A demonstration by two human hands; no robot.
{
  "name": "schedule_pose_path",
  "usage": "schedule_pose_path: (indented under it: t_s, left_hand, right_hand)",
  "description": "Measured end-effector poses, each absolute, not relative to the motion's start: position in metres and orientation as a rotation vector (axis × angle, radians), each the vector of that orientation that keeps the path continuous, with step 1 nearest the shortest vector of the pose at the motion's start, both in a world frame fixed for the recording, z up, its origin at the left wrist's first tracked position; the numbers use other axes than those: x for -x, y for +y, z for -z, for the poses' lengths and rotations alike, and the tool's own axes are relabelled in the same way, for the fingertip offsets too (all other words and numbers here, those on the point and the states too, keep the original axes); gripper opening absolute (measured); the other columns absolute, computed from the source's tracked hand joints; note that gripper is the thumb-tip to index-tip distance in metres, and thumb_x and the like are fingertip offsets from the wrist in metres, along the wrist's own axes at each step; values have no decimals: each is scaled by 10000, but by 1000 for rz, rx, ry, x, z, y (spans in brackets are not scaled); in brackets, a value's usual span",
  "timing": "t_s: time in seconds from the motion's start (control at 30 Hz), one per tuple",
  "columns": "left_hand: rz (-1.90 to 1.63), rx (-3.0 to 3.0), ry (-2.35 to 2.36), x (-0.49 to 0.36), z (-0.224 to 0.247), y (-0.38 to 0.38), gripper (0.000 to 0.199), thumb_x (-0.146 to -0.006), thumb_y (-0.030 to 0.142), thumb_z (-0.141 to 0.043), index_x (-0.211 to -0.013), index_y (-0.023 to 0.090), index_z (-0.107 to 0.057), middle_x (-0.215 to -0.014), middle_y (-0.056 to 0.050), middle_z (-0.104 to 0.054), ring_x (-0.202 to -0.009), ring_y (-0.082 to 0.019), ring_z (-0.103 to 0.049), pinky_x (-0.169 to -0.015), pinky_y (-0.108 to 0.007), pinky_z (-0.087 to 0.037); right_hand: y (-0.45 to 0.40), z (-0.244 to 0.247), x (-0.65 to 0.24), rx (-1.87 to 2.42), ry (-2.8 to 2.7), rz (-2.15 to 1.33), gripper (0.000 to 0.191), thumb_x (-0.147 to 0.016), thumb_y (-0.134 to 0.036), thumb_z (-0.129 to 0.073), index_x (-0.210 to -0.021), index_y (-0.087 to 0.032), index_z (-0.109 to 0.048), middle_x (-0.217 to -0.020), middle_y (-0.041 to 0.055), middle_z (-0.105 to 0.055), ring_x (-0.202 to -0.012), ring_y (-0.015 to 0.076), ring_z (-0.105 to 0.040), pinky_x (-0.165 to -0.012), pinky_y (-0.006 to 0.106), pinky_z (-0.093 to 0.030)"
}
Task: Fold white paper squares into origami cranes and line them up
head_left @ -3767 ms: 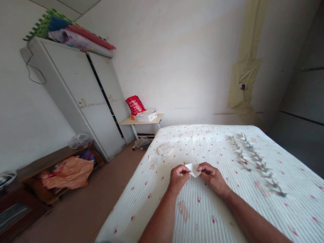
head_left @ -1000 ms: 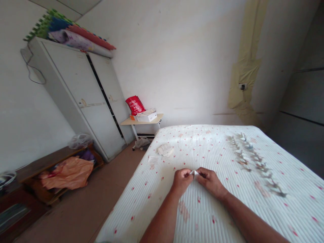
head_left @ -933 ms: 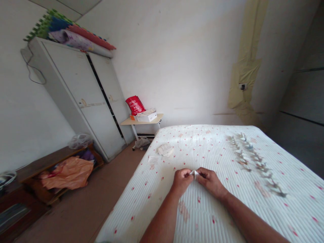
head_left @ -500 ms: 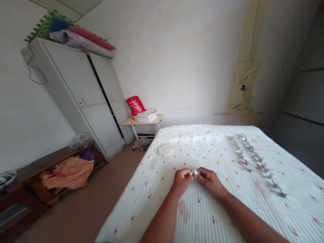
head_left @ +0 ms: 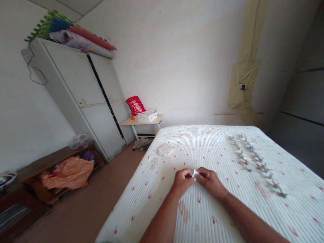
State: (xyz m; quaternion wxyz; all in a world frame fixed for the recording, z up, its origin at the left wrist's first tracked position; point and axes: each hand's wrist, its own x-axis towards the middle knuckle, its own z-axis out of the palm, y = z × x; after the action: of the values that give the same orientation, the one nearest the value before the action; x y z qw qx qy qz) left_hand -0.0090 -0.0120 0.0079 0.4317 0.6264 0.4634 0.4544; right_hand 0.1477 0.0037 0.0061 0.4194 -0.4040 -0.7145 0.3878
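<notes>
Between my two hands is a small folded piece of paper [head_left: 194, 173], whitish with some print-like grey. My left hand [head_left: 182, 179] pinches its left side with thumb and fingertips. From the other side, my right hand [head_left: 210, 181] grips it the same way. Both hands are just over the quilted bed cover [head_left: 202, 209], fingertips almost meeting. Much of the paper is hidden behind my fingers. To the left beyond my hands lies a stack of paper pieces [head_left: 165, 149], with a loose printed sheet [head_left: 153, 160] beside it.
Several small folded paper figures [head_left: 262, 165] stand in two rows on the bed's right side. A small table [head_left: 126, 122] with a red bag [head_left: 135, 105] and a white box [head_left: 147, 116] is behind the bed. A grey cabinet [head_left: 76, 84] and low wooden bench [head_left: 59, 153] are left.
The folded paper has turned and narrowed between my fingertips; its two white points have given way to one small upright tip. My left thumb has shifted slightly right.
</notes>
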Motion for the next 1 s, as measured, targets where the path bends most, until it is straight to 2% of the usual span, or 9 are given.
schedule_pose_path:
  t_s: [0.27,0.43,0.57,0.7,0.8,1.0]
  left_hand:
    - [-1185,-1581,1241,7,-9,-12,103,-641,196,-482,-569,134,-519,-514,60,-334,-509,-68,-293,-476,-193,-222]
    - [-1188,-1578,1199,8,-7,-11,81,-639,180,-453,-597,136,-506,-542,54,-350,-529,-70,-313,-484,-185,-238]
    - [-1178,-1570,1223,8,-6,-10,67,-628,179,-447,-591,139,-487,-537,57,-336,-524,-68,-308,-477,-179,-232]
    - [-1175,-1555,1215,8,-6,-10,54,-624,171,-448,-577,146,-460,-529,59,-330,-512,-65,-306,-470,-178,-229]
    - [-1192,-1519,1174,8,-7,-10,45,-632,164,-448,-632,145,-488,-548,53,-398,-517,-70,-357,-482,-176,-264]
    - [-1282,-1446,1068,5,-13,-11,245,-644,131,-461,-880,135,-529,-649,16,-525,-574,-91,-462,-546,-188,-348]
  right_hand:
    - [3,-6,-147,1019,-1741,-1014,167,-748,-344,-556,-721,-180,-538,-595,-41,-484,-542,98,-434,-510,212,-348]
    - [4,-9,-149,1026,-1686,-1042,272,-702,-365,-607,-890,-188,-524,-733,-23,-523,-548,89,-434,-511,211,-356]
    - [2,-11,-148,1027,-1701,-1119,251,-702,-409,-605,-704,-168,-536,-590,-48,-445,-532,91,-401,-497,211,-316]
    - [1,-11,-148,997,-1728,-1104,265,-710,-412,-601,-649,-163,-532,-584,-45,-430,-553,95,-406,-512,211,-311]
    - [1,-10,-147,968,-1769,-1104,278,-741,-422,-564,-641,-163,-537,-575,-43,-433,-554,97,-410,-519,211,-314]
    - [1,-10,-146,928,-1773,-1119,242,-759,-391,-545,-689,-159,-554,-620,-30,-488,-593,103,-441,-558,210,-347]
